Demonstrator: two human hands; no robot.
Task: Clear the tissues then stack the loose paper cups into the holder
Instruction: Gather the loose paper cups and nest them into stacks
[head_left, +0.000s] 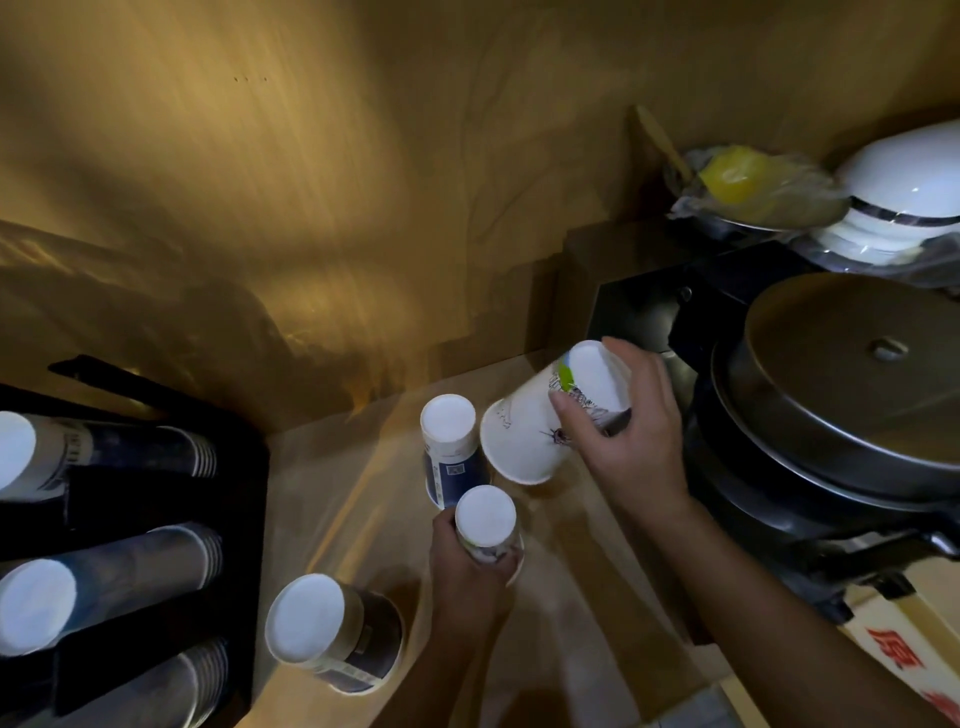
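Lowest in frame, my left hand (470, 566) grips an upturned cup (487, 522); my right hand (621, 431) clasps a tilted cup (545, 421) just upper right, mouth pointing down-left toward it.

A white cup (540, 415) printed with a green patch and dark line drawings is seen beside a cup (453, 452) with a white base and a dark blue lower band. A third cup (487, 522) is shown white with faint print, and a fourth cup (332, 631) white-based with a cream and dark blue wall. The holder (156, 519) is coloured black, its stacked cups (119, 571) dark blue with white bases. The bench (571, 623) is finished in pale tan wood grain. A round lid (857, 374) is seen in dull grey metal, and a yellow item (737, 176) is wrapped in clear plastic.
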